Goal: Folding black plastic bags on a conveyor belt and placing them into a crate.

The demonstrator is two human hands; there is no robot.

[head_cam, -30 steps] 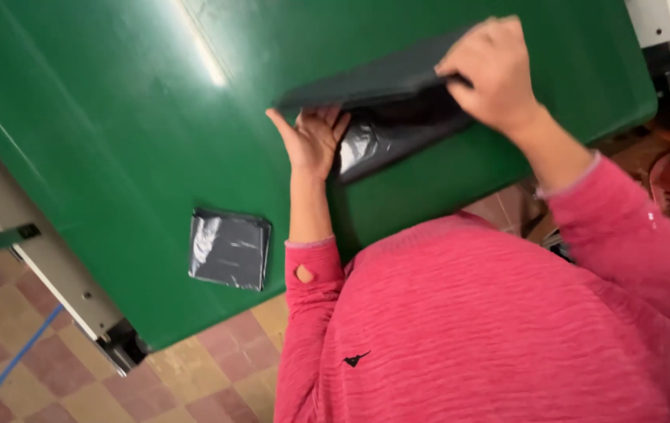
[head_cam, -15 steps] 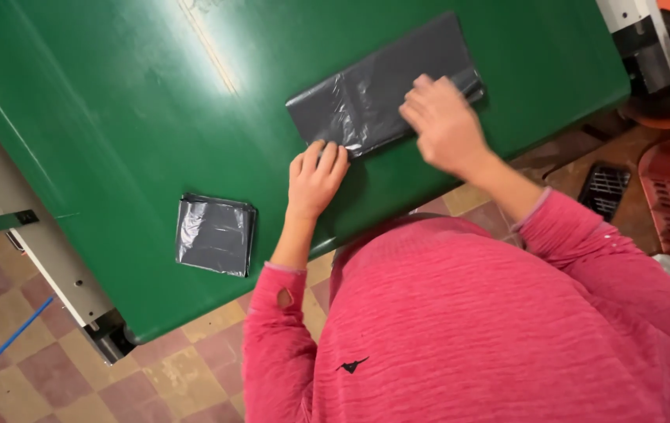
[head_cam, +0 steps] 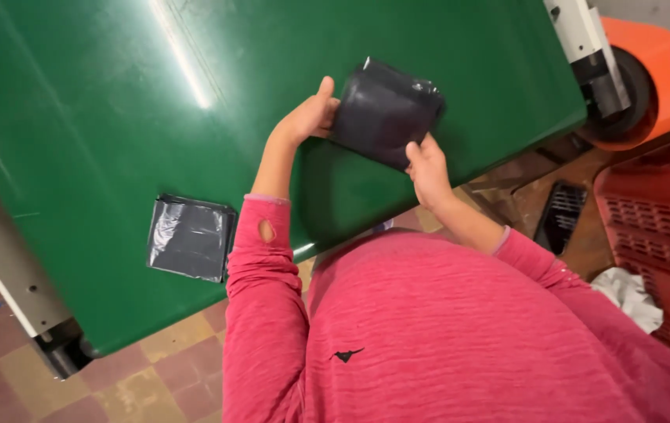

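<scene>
- Left hand (head_cam: 307, 119) grips the left edge of a folded black bag (head_cam: 384, 112), fingers clamped on it.
- Right hand (head_cam: 426, 167) pinches the bag's lower right corner, fingers closed on it.
- The bag is held just above the green tabletop (head_cam: 100, 117).
- A second folded bag (head_cam: 190, 237) lies flat near the tabletop's edge, well apart.

I see a folded bag (head_cam: 386, 112) over the table (head_cam: 100, 102), between my left hand (head_cam: 309, 117) and right hand (head_cam: 427, 168). Another folded square (head_cam: 190, 237) lies to its left, probably flat near the table's edge.
</scene>
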